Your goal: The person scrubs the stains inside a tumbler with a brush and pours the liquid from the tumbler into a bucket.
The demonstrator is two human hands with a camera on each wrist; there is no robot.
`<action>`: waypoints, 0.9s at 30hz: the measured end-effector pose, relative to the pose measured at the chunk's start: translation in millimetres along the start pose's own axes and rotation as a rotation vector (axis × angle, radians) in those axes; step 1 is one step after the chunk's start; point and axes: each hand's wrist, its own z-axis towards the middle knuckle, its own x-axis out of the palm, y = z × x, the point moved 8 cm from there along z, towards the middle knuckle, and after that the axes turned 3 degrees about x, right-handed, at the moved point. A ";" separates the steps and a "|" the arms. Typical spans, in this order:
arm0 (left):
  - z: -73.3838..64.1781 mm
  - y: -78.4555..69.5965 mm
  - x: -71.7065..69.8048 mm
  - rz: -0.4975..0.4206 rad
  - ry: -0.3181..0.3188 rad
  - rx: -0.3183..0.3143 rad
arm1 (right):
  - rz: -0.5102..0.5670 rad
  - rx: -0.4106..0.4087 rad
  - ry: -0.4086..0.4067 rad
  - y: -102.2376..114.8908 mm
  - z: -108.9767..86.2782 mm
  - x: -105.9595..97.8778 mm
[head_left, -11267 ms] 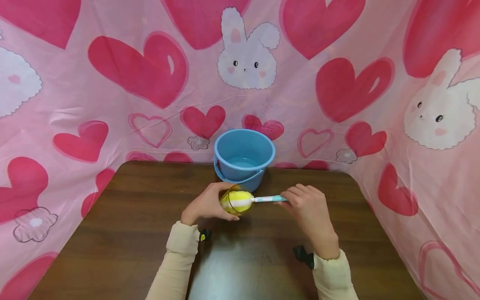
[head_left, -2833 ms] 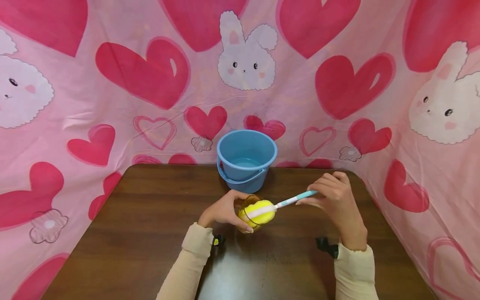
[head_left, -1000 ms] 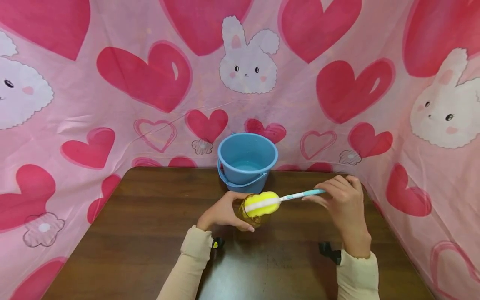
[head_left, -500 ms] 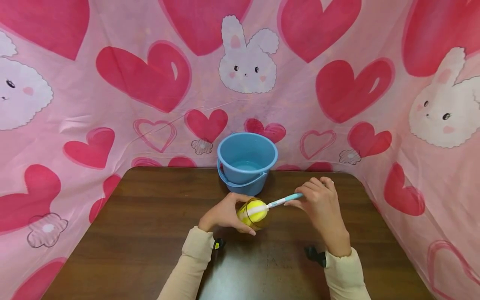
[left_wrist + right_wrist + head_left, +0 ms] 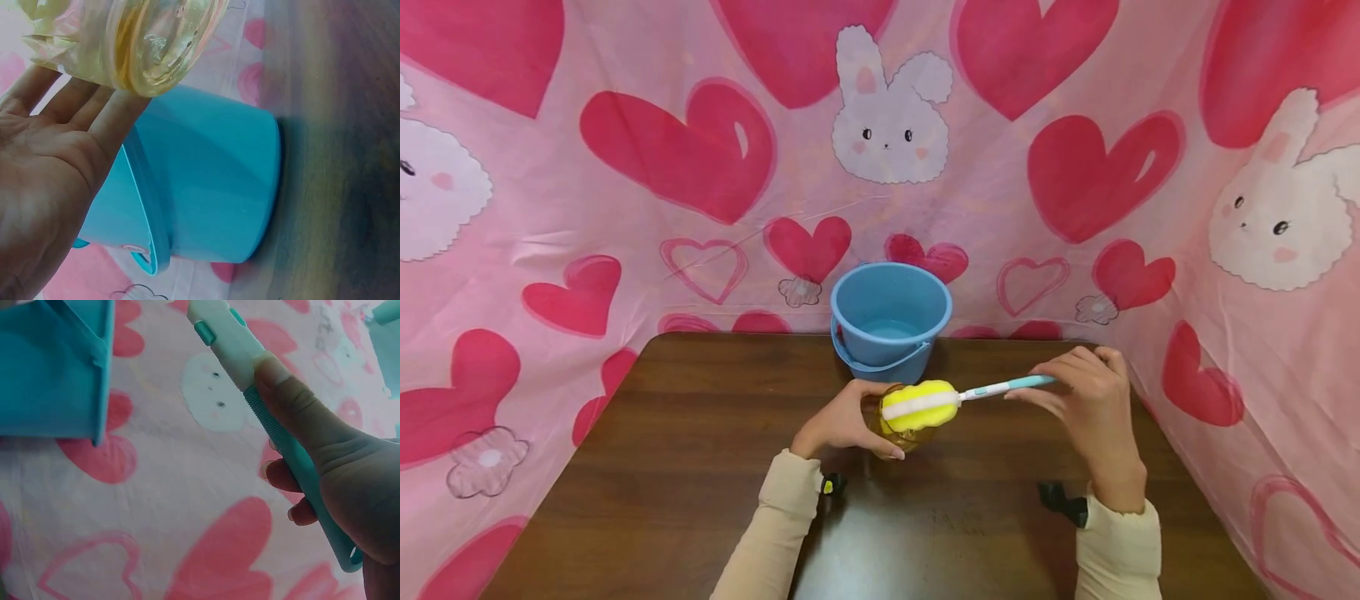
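Pink cloth (image 5: pixel 760 196) fills the background, big red hearts (image 5: pixel 677 146) all over it and a white rabbit (image 5: pixel 891 133) right in the middle, with a dark wood-grain surface (image 5: pixel 685 417) spread out in front. At the back of that surface stands a blue bucket (image 5: pixel 872 350), upright, its carrying handle (image 5: pixel 880 369) hanging down across the front.

And now to the action, just this side of the bucket! The left hand (image 5: pixel 838 421) has a firm grasp on an amber see-through cup (image 5: pixel 914 437), thumb on the near side, fingers round the far side, the cup tipped over with its mouth towards the right hand (image 5: pixel 1090 404). That right hand has the brush by its teal grip (image 5: pixel 1030 382), and the right wrist view gives us the close-up: thumb laid on the grip, fingertips wrapped round from behind.

Look at the yellow sponge head (image 5: pixel 925 405) with its white band: it's right at the cup's mouth, plenty of it outside the glass; how far the tip reaches in, I can't tell. Both cup and brush are up off the surface, pale sleeves (image 5: pixel 767 517) reaching in from below, a small black object (image 5: pixel 1063 502) at the right wrist.
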 end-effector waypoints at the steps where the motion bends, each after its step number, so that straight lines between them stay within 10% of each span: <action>1: -0.4 -0.2 -1.0 0.004 -0.002 0.000 | 0.007 -0.004 0.001 0.1 0.2 1.9; 17: 0.9 0.5 3.0 0.086 0.030 0.015 | -0.132 -0.160 0.149 37.3 -2.7 47.1; 27: -4.3 0.8 -5.6 -0.064 0.016 0.049 | -0.024 -0.223 0.056 27.2 -2.4 29.0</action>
